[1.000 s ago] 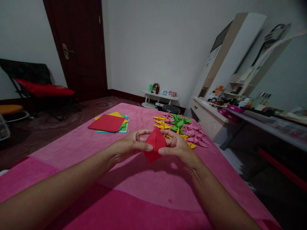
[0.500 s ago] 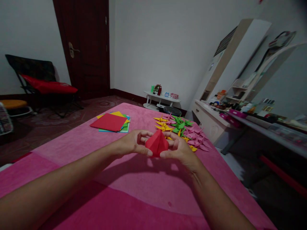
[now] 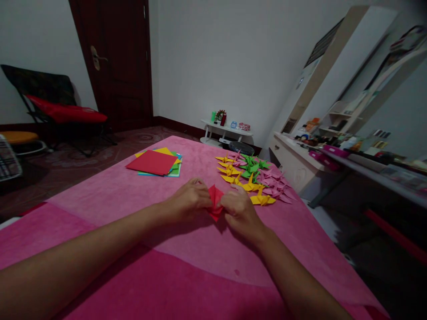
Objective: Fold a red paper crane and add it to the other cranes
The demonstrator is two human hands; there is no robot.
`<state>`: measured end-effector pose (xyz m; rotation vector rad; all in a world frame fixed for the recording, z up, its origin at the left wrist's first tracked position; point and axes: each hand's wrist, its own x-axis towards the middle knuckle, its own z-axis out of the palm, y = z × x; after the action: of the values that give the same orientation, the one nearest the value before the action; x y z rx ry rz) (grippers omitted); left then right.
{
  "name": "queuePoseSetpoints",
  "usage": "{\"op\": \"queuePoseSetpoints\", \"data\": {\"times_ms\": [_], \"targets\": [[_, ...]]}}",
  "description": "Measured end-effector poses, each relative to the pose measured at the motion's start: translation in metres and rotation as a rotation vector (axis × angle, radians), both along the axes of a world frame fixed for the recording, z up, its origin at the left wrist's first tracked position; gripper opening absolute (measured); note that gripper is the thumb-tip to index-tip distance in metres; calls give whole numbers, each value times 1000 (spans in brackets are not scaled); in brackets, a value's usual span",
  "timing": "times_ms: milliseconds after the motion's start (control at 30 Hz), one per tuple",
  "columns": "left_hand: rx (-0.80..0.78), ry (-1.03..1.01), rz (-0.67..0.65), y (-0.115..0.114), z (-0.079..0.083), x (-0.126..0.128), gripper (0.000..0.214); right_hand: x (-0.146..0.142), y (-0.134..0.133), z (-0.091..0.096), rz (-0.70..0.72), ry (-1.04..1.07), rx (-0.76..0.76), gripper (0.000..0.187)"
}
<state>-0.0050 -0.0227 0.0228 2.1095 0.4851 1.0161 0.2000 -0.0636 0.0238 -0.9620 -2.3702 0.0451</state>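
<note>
The closed fingers of the left hand and right hand cover both sides of the red folded paper, hiding its full outline. A red sheet hides most of the coloured papers beneath. The pink cranes overlap too closely to count. The top edge cuts off the door.

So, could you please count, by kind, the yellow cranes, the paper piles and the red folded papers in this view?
Yellow origami cranes: 5 visible
Pile of coloured paper sheets: 1
Red folded paper: 1
Total: 7
</note>
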Motion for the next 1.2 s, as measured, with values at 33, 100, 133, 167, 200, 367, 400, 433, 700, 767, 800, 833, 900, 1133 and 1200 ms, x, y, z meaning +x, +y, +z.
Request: {"op": "queuePoseSetpoints", "data": {"times_ms": [33,100,133,167,200,367,400,433,700,767,800,833,900,1133,1200], "targets": [[116,82,-23,0,-4,0,3,0,-1,-5,12,-49,30,26],[388,281,-69,-3,-10,1,9,-1,-3,-13,42,-138,65,23],[495,345,-73,-5,-11,2,11,-1,-3,-15,57,-175,73,23],[585,395,-70,-7,-12,3,13,-1,-4,-17,69,-205,80,23],[666,433,-63,-9,-12,4,13,0,-4,-17,78,-225,87,23],[966,585,30,-16,-10,15,16,3,5,-17,141,-233,144,15],[1004,620,41,-16,-10,17,16,4,7,-18,159,-234,147,14],[1030,656,46,-17,-11,18,15,4,9,-19,175,-236,147,13],[1060,700,50,-19,-23,14,14,9,5,-19,217,-318,78,16],[1066,697,49,-19,-23,16,14,9,3,-14,222,-361,66,16],[1070,699,48,-20,-22,18,13,8,2,-12,225,-380,65,16],[1074,701,45,-22,-22,21,13,8,0,-10,229,-398,64,16],[1083,696,33,-25,-20,24,12,7,-2,-6,236,-432,64,17],[1091,720,49,-35,-22,27,14,0,-29,0,121,-500,-30,15],[1044,752,118,-41,-23,30,15,-4,-41,2,17,-485,-81,16]]}}
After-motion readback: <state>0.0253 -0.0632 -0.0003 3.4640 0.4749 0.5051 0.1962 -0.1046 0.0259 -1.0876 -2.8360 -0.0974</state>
